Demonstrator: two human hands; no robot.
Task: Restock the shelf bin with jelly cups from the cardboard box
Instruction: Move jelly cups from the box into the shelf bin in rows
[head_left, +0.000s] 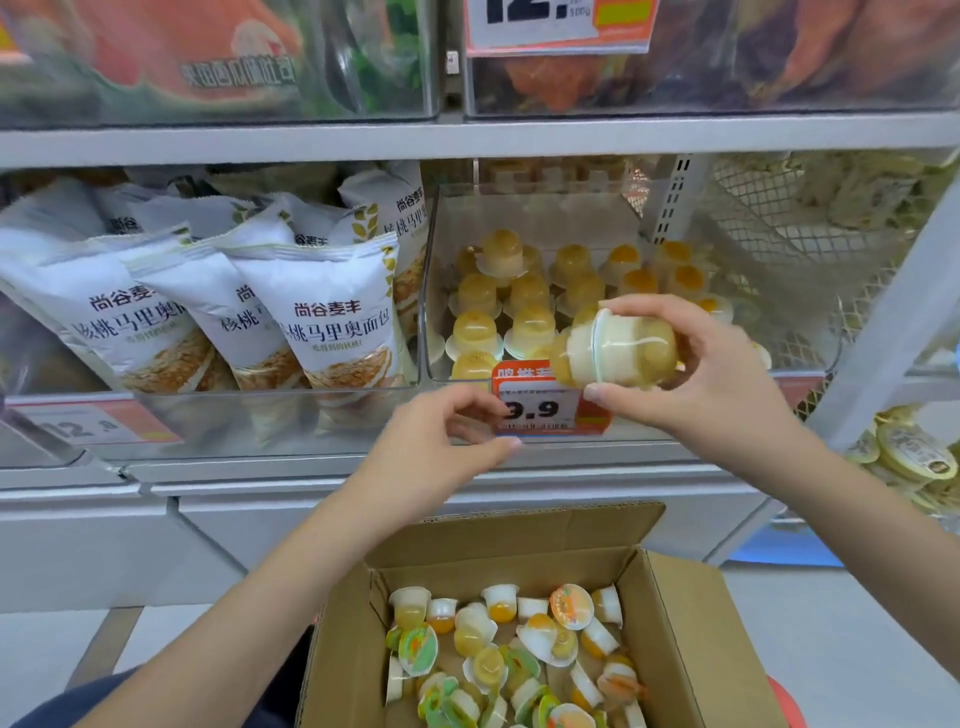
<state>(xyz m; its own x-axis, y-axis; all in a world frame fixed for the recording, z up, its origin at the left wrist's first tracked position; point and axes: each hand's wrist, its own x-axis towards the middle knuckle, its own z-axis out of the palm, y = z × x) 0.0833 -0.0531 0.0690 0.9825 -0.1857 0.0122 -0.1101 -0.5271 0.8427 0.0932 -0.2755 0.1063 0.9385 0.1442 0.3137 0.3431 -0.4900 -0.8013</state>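
My right hand (691, 374) holds two yellow jelly cups (613, 348) pressed lid to lid, lying sideways, just in front of the clear shelf bin (434, 291). Inside the bin stand several jelly cups (524, 296) upside down in rows. My left hand (441, 441) hovers lower, in front of the red and white price tag (540, 410), its fingers loosely curled with nothing in them. The open cardboard box (691, 613) sits below, holding several loose jelly cups (498, 654).
White bread bags (311, 322) fill the bin to the left. A wire mesh basket (810, 244) stands to the right of the jelly bin. Round lidded cups (909, 457) lie on a lower shelf at right. Clear bins with snacks line the shelf above.
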